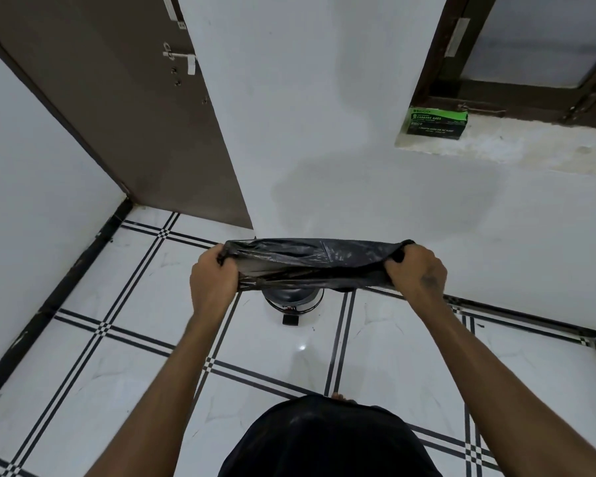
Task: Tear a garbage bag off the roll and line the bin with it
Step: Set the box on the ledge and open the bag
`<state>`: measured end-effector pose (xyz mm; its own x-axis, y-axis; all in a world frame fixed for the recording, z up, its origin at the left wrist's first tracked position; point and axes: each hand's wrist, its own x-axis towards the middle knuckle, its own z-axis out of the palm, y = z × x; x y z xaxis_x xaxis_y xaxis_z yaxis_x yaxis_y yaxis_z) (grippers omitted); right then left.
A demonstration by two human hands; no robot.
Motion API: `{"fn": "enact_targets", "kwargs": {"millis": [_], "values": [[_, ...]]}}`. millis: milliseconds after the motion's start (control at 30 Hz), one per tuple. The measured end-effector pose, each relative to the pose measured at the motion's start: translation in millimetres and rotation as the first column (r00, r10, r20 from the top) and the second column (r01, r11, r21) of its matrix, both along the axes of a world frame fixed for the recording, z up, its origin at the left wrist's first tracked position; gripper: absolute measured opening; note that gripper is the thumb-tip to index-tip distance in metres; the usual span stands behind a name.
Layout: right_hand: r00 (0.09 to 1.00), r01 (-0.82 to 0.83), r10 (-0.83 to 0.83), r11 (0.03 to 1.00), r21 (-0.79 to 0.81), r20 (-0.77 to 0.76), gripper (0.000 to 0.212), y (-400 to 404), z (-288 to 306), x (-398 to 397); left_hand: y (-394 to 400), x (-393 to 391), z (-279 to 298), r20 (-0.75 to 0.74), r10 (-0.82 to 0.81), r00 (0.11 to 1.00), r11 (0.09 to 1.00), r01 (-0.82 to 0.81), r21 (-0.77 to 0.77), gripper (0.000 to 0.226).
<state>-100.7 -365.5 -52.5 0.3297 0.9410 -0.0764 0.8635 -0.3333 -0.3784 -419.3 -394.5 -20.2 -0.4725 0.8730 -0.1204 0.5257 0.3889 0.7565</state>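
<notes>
White tiled floor (83, 339) with black grid lines, white wall behind. Brown door (117, 98) stands at left; dark-framed window (530, 46) at upper right above a pale ledge (513, 146). Black garbage bag (310, 259) held stretched sideways in the air, mouth pulled wide, directly above the bin (293, 299), which it mostly hides. Bin sits on the floor by the wall, pedal toward the person. Left hand (212, 277) closed tight on the bag's left edge; right hand (417, 273) closed tight on its right edge. Green garbage bag box (436, 120) rests on the ledge, well apart from the bin.
</notes>
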Motion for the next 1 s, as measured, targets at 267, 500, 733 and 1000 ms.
{"fn": "enact_targets", "kwargs": {"millis": [267,500,733,1000], "values": [[0.969,-0.227,0.213,0.968,-0.108,-0.127,0.042,8,-27,22,-2,-11,3,0.598,0.247,0.762,0.964,-0.255,-0.074,0.028],[0.967,-0.206,0.139,0.92,-0.333,-0.213,0.03,-2,-30,16,-14,-6,-12,0.427,0.05,0.903,0.997,-0.023,-0.067,0.018],[0.972,-0.135,0.131,0.991,-0.01,-0.196,0.025,15,-16,-1,8,34,16,0.487,-0.194,0.852,0.978,0.129,0.165,0.024],[0.962,-0.252,0.272,0.841,-0.479,-0.028,0.036,-6,-30,11,-20,-2,-49,-0.246,-0.329,0.912,0.944,0.317,-0.089,0.033]]}}
